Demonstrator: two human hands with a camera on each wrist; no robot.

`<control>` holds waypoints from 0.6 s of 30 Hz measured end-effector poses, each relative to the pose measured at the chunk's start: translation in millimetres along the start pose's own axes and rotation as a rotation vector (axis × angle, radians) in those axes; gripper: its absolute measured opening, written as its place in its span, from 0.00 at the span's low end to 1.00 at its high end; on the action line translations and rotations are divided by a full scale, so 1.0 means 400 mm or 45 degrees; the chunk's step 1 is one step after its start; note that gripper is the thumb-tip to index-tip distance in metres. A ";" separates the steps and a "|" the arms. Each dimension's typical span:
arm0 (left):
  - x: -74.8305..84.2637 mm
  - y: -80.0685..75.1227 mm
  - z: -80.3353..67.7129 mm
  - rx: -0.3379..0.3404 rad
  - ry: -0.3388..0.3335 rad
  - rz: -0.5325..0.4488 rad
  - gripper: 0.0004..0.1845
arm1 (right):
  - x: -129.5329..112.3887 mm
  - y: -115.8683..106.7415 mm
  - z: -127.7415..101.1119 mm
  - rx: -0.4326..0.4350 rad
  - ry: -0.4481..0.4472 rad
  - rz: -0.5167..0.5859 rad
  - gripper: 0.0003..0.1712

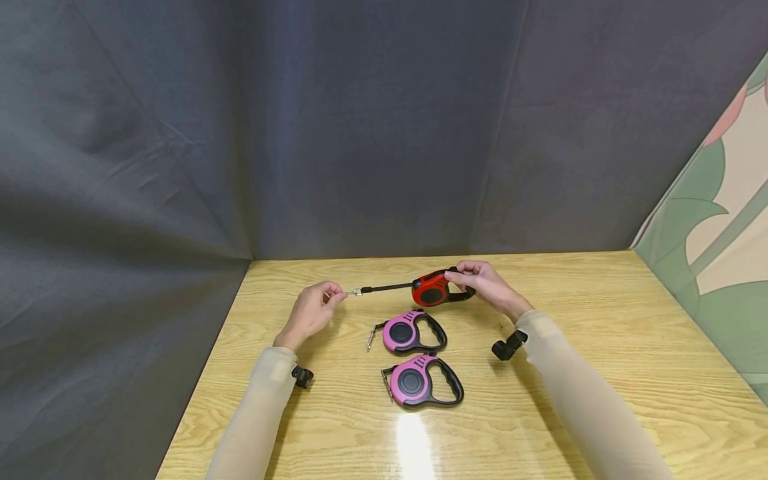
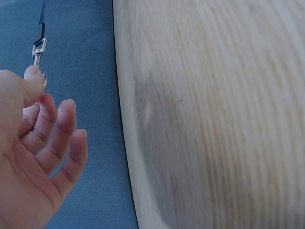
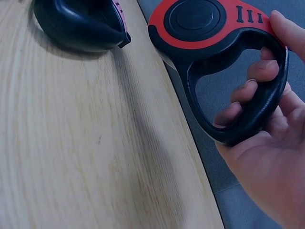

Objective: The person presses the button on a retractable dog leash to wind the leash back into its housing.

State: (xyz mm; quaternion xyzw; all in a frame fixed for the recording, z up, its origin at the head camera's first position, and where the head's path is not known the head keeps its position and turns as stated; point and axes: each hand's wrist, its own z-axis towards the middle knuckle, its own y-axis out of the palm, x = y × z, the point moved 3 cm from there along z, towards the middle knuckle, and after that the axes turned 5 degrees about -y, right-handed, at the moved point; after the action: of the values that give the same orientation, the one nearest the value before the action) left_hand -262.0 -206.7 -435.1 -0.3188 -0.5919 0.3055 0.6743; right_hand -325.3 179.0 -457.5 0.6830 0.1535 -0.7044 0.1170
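My right hand [image 1: 485,285] grips the black loop handle of a red and black retractable dog leash [image 1: 432,289], its fingers curled through the loop in the right wrist view. A short length of black strap [image 1: 389,287] runs taut from the casing to the left. At its end is a silver snap hook [image 2: 39,50], and my left hand [image 1: 310,311] pinches it between thumb and forefinger. The other fingers of that hand are loosely bent in the left wrist view. Both hands hold the leash above the table's far part.
Two pink and black retractable leashes lie on the wooden table [image 1: 528,427] below the red one: an upper leash [image 1: 401,332] and a lower leash [image 1: 411,382], hooks toward the left. A grey cloth [image 1: 372,133] hangs behind the table; a floral panel [image 1: 720,220] stands at right.
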 end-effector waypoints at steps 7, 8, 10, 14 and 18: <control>0.003 0.001 0.000 -0.005 -0.003 0.001 0.11 | -0.004 0.005 -0.002 -0.004 -0.003 -0.002 0.09; 0.003 0.002 0.001 -0.007 -0.003 -0.001 0.11 | -0.004 0.007 -0.002 -0.008 -0.005 0.001 0.09; 0.004 0.002 0.001 -0.011 -0.004 -0.002 0.11 | -0.005 0.009 -0.002 -0.019 -0.010 0.007 0.09; 0.005 0.002 0.003 -0.011 -0.004 0.000 0.10 | -0.006 0.011 -0.001 -0.024 -0.007 0.012 0.09; 0.005 0.001 0.004 -0.009 -0.001 0.009 0.10 | -0.006 0.012 0.001 -0.024 -0.007 0.007 0.09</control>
State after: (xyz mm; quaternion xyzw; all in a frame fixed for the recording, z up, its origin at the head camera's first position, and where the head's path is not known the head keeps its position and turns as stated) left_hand -263.4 -204.8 -434.1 -0.3231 -0.5921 0.3058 0.6719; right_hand -323.9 174.4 -455.3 0.6804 0.1580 -0.7044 0.1259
